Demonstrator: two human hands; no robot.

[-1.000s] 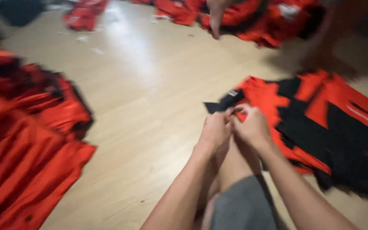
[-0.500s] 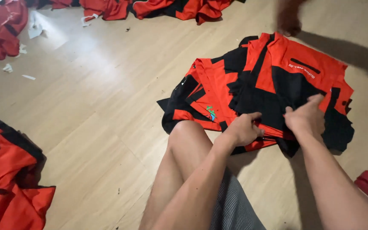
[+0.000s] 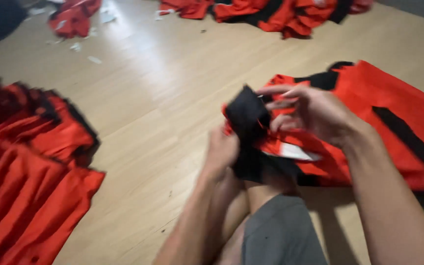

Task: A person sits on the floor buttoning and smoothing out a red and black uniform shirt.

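Right hand (image 3: 315,115): fingers (image 3: 280,91) spread and half-curled, tips pinching the top edge of a red-and-black fabric garment (image 3: 369,122); forearm comes in from lower right, wrist bent down. Left hand (image 3: 222,152): fingers closed on the black folded corner (image 3: 249,118) of the same garment, gripping from below-left; forearm rises from bottom centre. Black corner stands up between both sets of fingers, touching both. Just under the right fingers: a small white rectangular label (image 3: 295,153) on the fabric, lying flat, print unreadable. Rest of the garment spreads out right of the right hand, flat on the light wooden floor (image 3: 163,98) and partly over the person's bare knee. Grey shorts (image 3: 280,235) below the hands. Far left of the left hand: stack of red fabric pieces with black edges (image 3: 25,172). Well beyond the fingers, top edge: more red-and-black garments in a heap (image 3: 271,12), white paper scraps (image 3: 94,59) near them.
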